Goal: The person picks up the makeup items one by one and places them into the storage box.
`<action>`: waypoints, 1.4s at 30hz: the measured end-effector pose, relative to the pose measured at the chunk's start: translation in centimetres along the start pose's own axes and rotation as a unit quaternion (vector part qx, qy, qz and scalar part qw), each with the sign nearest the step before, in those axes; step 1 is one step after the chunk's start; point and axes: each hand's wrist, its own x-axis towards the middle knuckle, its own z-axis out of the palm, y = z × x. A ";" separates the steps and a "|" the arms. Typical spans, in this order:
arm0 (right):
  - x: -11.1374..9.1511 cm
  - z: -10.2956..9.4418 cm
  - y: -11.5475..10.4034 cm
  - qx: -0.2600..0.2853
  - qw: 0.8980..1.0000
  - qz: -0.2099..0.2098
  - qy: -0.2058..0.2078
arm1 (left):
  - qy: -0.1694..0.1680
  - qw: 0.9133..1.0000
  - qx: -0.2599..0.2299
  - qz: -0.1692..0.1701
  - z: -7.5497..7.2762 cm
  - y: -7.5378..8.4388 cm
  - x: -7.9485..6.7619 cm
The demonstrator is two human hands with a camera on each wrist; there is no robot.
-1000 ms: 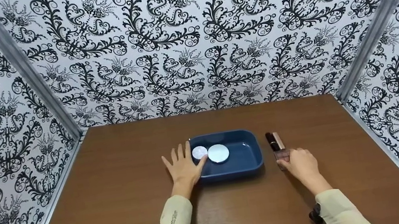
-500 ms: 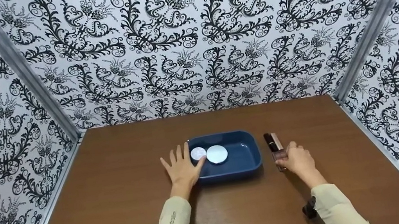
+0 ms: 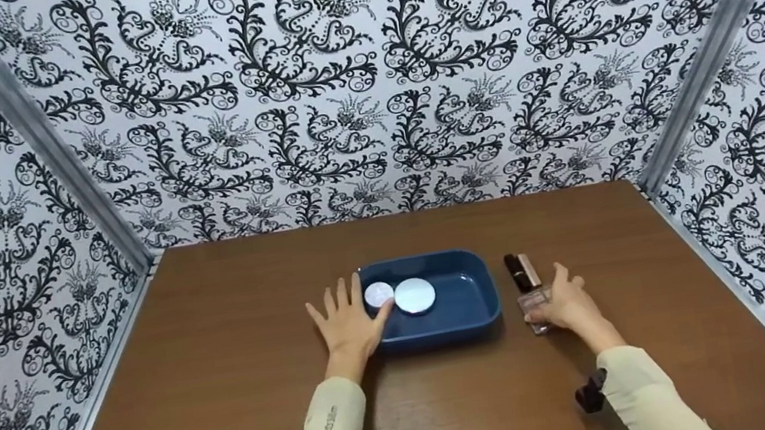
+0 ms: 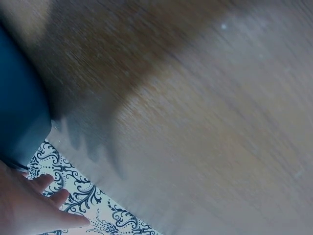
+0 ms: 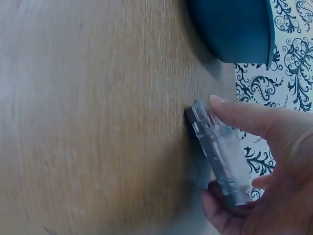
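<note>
A blue rectangular dish stands mid-table. Inside it, at the left, lie a small round white compact and a larger plain round white one. My left hand has its fingers spread along the dish's left side, thumb over the rim. To the right of the dish, my right hand holds a flat, clear plastic makeup palette by its edges. In the right wrist view the palette is tilted between thumb and curled fingers, close over the table.
Just beyond the palette lie a black lipstick tube and a pale pink tube, side by side. Patterned wall panels enclose the wooden table at the back and both sides. A black device sits at the right wrist.
The right hand's fingers have spread and shifted on the palette, which shows more of its surface and has moved slightly nearer. The left hand stays at the dish.
</note>
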 end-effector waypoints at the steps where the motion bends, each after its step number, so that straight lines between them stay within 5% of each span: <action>1: 0.0 0.1 0.0 0.004 1.000 -0.003 -0.001 | -0.001 1.000 -0.001 -0.001 0.0 0.0 0.0; 8: 0.0 -0.2 0.7 0.012 0.999 -0.034 0.005 | -0.004 1.000 -0.013 0.000 0.0 0.0 -0.1; 17: -0.1 -1.8 1.5 0.109 0.991 -0.059 0.044 | -0.001 1.000 -0.015 -0.004 -0.2 -0.1 0.1; 20: -0.6 -2.5 1.1 0.199 0.979 -0.045 0.027 | -0.004 1.000 -0.012 -0.003 -0.2 -0.1 0.1; 24: -1.5 -3.4 -0.1 0.344 0.939 -0.020 -0.016 | 0.006 1.000 -0.013 0.002 -0.1 -0.1 0.0; 27: -2.0 -4.1 -1.2 0.392 0.919 -0.016 -0.033 | 0.012 1.000 -0.013 0.002 0.0 -0.1 -0.1; 35: -2.3 -4.4 -4.1 0.440 0.895 -0.045 -0.052 | 0.002 1.000 -0.011 -0.004 0.1 -0.2 0.1; 42: -2.4 -4.0 -6.5 0.441 0.893 -0.066 -0.060 | 0.001 1.000 -0.013 -0.003 0.1 -0.1 0.1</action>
